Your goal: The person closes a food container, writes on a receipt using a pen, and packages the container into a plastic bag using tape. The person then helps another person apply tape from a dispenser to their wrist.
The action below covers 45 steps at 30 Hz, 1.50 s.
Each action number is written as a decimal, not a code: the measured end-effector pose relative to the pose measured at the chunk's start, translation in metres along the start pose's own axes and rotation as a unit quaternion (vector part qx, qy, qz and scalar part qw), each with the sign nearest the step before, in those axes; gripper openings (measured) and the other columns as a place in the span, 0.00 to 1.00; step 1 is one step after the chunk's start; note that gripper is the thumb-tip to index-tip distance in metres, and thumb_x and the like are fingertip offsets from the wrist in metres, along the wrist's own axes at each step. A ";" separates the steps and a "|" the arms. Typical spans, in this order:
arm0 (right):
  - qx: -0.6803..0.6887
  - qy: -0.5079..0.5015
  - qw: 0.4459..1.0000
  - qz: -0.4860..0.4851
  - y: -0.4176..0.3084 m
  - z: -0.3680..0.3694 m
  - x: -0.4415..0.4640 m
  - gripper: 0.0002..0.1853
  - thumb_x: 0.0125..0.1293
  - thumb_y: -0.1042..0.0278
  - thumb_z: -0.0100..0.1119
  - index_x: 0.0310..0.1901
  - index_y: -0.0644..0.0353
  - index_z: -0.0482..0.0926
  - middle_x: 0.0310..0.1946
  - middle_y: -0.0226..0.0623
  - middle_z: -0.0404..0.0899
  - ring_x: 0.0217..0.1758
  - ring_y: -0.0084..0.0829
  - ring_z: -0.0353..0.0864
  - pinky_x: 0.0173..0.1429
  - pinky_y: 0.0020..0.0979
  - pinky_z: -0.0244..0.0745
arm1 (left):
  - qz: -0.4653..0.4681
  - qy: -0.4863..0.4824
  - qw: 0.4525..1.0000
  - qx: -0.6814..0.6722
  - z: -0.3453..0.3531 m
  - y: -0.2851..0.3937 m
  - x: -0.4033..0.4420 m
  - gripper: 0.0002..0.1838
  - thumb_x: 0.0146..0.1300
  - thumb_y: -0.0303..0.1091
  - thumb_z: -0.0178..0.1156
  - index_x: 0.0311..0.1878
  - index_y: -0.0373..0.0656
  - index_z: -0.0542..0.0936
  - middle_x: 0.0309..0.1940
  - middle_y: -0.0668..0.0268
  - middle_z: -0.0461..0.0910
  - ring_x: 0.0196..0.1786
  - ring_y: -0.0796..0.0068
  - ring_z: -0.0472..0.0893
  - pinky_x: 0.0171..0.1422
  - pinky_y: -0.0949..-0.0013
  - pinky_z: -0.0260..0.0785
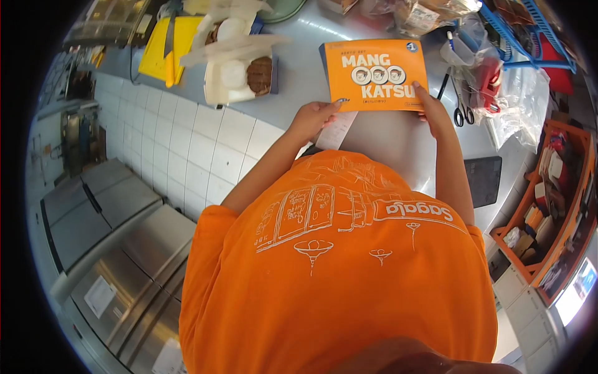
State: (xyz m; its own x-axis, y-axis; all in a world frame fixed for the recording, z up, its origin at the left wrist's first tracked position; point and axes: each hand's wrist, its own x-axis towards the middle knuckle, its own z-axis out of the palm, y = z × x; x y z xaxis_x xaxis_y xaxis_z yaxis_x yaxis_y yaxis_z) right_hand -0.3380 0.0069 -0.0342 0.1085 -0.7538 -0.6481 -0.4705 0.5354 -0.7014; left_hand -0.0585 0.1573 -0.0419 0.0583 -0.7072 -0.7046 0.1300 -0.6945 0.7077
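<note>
An orange food box (pixel 374 75) printed "MANG KATSU" is held by its near corners at the counter's front edge, its top facing up. My left hand (pixel 314 118) is closed on the near left corner, thumb on top. At the right edge, my right hand (pixel 435 112) grips it with the thumb over the printed top and the fingers partly hidden below. A paper slip (pixel 336 131) with print hangs beside my left hand, under the box; whether the hand holds it I cannot tell. To the left stands an open box (pixel 274 80) with white rice (pixel 235 75) and brown meat (pixel 260 76).
Behind that is a second open food box (pixel 255 26). A knife (pixel 169 56) lies on a yellow cutting board (pixel 187 34). Scissors (pixel 462 112), a red tape dispenser (pixel 490 84) and a blue basket (pixel 539 62) are on the right. A dark tablet-like device (pixel 484 181) lies nearer.
</note>
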 end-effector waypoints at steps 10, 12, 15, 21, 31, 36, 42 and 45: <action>0.328 -0.002 0.944 -0.040 0.011 0.021 -0.060 0.30 0.64 0.47 0.60 0.50 0.72 0.72 0.36 0.40 0.80 0.30 0.27 0.80 0.33 0.25 0.78 | 0.032 -0.081 0.988 -0.125 -0.002 0.052 -0.016 0.24 0.62 0.41 0.61 0.54 0.33 0.71 0.49 0.59 0.77 0.55 0.72 0.76 0.56 0.70 0.71; 0.345 0.010 0.938 -0.041 -0.005 0.025 -0.073 0.31 0.65 0.46 0.60 0.50 0.72 0.71 0.35 0.40 0.80 0.29 0.27 0.80 0.32 0.25 0.78 | 0.026 -0.160 0.972 -0.171 -0.003 0.073 -0.024 0.24 0.60 0.37 0.61 0.56 0.33 0.70 0.52 0.58 0.76 0.57 0.67 0.76 0.58 0.66 0.71; 0.329 0.000 0.944 -0.040 -0.022 0.022 -0.090 0.34 0.66 0.39 0.54 0.51 0.72 0.71 0.33 0.40 0.80 0.26 0.28 0.79 0.32 0.26 0.78 | 0.044 -0.225 0.954 -0.195 -0.013 0.093 -0.026 0.26 0.58 0.33 0.61 0.59 0.34 0.69 0.53 0.57 0.76 0.58 0.65 0.76 0.60 0.63 0.71; 0.090 0.299 0.950 -0.011 -0.018 -0.093 -0.057 0.37 0.64 0.30 0.45 0.62 0.55 0.68 0.43 0.42 0.80 0.29 0.31 0.79 0.32 0.29 0.73 | 0.158 -0.234 0.943 -0.176 -0.051 0.116 -0.026 0.27 0.56 0.32 0.60 0.59 0.34 0.69 0.52 0.58 0.77 0.54 0.65 0.79 0.56 0.59 0.75; 0.165 0.077 0.967 0.181 -0.015 -0.209 0.010 0.22 0.62 0.39 0.55 0.48 0.47 0.74 0.40 0.34 0.79 0.36 0.28 0.78 0.38 0.30 0.70 | 0.170 -0.206 0.935 -0.233 -0.062 0.135 -0.038 0.28 0.58 0.35 0.57 0.61 0.34 0.67 0.53 0.55 0.77 0.53 0.60 0.80 0.56 0.56 0.76; 0.151 0.019 0.975 0.162 -0.006 -0.232 0.023 0.17 0.64 0.50 0.56 0.47 0.52 0.74 0.44 0.36 0.79 0.45 0.27 0.79 0.46 0.32 0.70 | 0.146 -0.232 0.933 -0.232 -0.059 0.139 -0.035 0.28 0.60 0.36 0.56 0.62 0.34 0.66 0.54 0.53 0.77 0.54 0.59 0.80 0.56 0.56 0.77; 0.262 0.025 0.963 -0.047 0.037 -0.209 -0.018 0.14 0.70 0.54 0.51 0.51 0.51 0.70 0.59 0.37 0.75 0.63 0.32 0.71 0.63 0.45 0.63 | 0.142 -0.255 0.916 -0.274 -0.054 0.151 -0.037 0.28 0.60 0.37 0.55 0.62 0.35 0.66 0.55 0.53 0.77 0.53 0.58 0.81 0.56 0.56 0.77; 0.225 0.062 0.971 -0.048 0.060 -0.196 -0.014 0.15 0.70 0.53 0.51 0.50 0.53 0.72 0.59 0.35 0.75 0.66 0.32 0.67 0.65 0.47 0.61 | 0.144 -0.239 0.918 -0.281 -0.050 0.161 -0.040 0.27 0.59 0.36 0.56 0.61 0.34 0.68 0.54 0.54 0.77 0.52 0.59 0.81 0.56 0.57 0.77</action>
State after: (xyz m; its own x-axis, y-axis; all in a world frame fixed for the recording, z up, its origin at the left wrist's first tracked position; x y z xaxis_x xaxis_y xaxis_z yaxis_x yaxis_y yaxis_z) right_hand -0.5393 -0.0250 -0.0088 0.0143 -0.8338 -0.5519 -0.0294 0.5514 -0.8337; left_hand 0.0093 0.0805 0.0978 -0.2533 -0.9219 -0.2930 0.6762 -0.3854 0.6279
